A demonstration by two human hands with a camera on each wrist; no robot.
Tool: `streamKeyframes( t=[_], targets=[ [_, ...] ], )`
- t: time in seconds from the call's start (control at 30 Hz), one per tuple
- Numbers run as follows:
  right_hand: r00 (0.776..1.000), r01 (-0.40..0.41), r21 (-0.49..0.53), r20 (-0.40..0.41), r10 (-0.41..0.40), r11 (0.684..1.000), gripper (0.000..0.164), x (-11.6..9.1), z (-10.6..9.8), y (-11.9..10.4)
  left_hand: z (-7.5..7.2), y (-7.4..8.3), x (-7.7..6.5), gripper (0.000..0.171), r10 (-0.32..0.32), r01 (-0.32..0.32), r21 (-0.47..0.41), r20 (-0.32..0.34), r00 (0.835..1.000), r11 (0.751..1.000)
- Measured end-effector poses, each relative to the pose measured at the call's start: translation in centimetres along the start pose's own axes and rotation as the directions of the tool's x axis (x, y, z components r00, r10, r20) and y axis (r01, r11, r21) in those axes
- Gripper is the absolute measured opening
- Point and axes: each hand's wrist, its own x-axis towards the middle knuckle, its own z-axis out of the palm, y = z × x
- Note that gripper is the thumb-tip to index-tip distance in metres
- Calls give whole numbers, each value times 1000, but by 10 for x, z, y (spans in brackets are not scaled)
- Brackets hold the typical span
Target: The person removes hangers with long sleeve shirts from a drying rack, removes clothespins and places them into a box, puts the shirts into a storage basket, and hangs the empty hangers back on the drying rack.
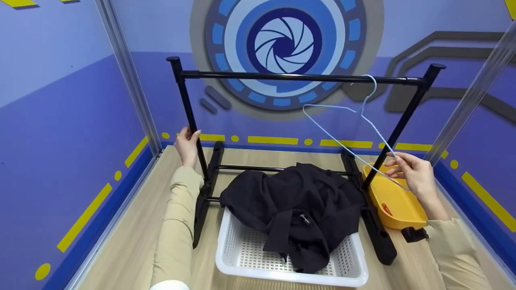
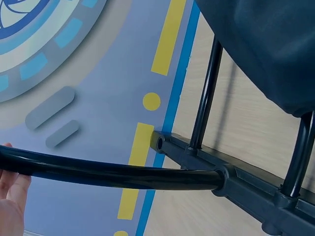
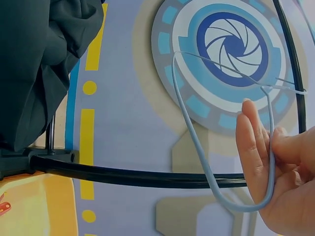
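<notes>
A light-blue wire hanger [image 1: 375,86] has its hook over the top bar [image 1: 274,75] of a black clothes rack, towards the right end. My right hand [image 1: 419,177] pinches the hanger's right side between thumb and fingers; in the right wrist view the wire [image 3: 197,147] loops past the palm. My left hand [image 1: 187,148] holds the rack's left upright [image 1: 186,102], its thumb on the near side and other fingers partly hidden behind the pole. A crumpled black garment [image 1: 298,193] with a small metal piece on it lies heaped in a white basket [image 1: 290,275].
The basket stands between the rack's black feet [image 1: 379,241]. Right of the rack sits a yellow tray [image 1: 403,201] holding a small red item [image 1: 386,209]. Patterned blue panels [image 1: 80,121] wall in the wooden table [image 1: 141,225] at the back and sides.
</notes>
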Motion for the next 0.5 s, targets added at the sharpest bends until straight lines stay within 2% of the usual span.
streamKeyframes(
  t=[0.23, 0.5],
  targets=[
    [1000, 11, 19, 0, -11, 1000, 25, -1, 0, -3, -1, -1, -1, 22, -5, 5, -10, 3, 1000, 1000],
    [999, 23, -106, 26, -20, 994, 35, -5, 4, -17, 0, -1, 1, 25, -4, 4, -12, -2, 1000, 1000]
  ],
)
